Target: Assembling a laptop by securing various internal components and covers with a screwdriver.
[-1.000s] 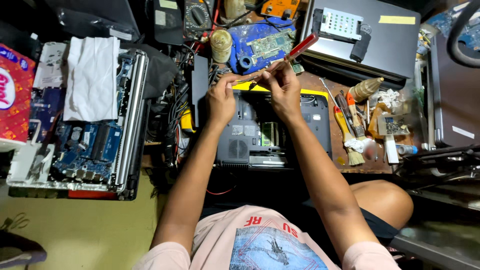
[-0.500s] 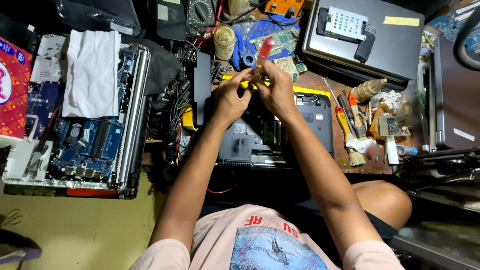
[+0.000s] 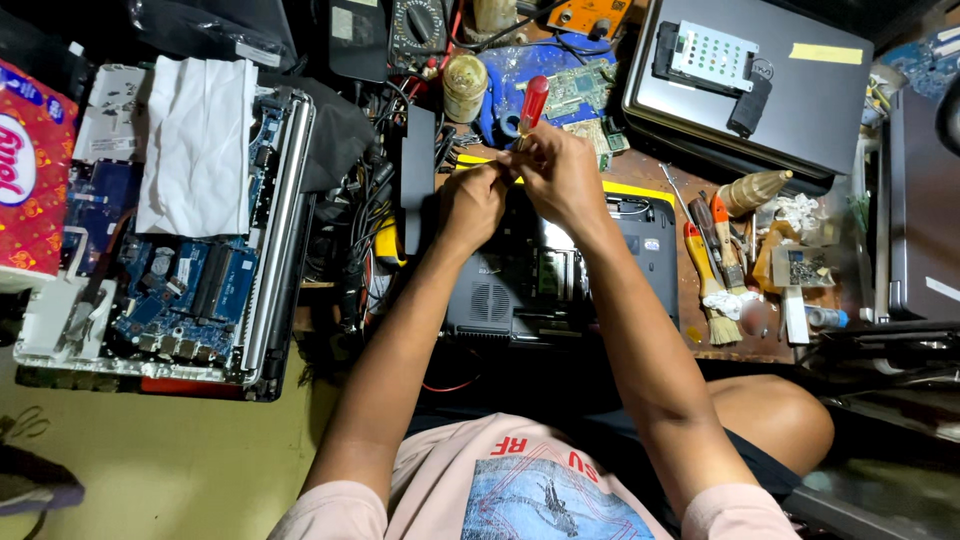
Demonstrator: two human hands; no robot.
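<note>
My right hand (image 3: 560, 175) grips a screwdriver with a red handle (image 3: 533, 100), held nearly upright with the handle pointing away from me. My left hand (image 3: 470, 205) is closed beside it, its fingertips pinching at the screwdriver's tip, which the fingers hide. Both hands hover over the far edge of a black laptop base (image 3: 650, 245) lying bottom-up, with a fan grille (image 3: 490, 300) and open memory bay showing.
An opened laptop with a blue circuit board (image 3: 185, 285) and a white cloth (image 3: 195, 145) lies at left. A closed grey laptop (image 3: 800, 100) carries a drive caddy at the back right. Screwdrivers and brushes (image 3: 715, 270) lie right of the base. A multimeter (image 3: 420, 25) and tape roll (image 3: 465, 85) stand behind.
The screwdriver has swung from lying tilted to the right to standing nearly upright. Both hands have stayed together above the laptop base's far edge.
</note>
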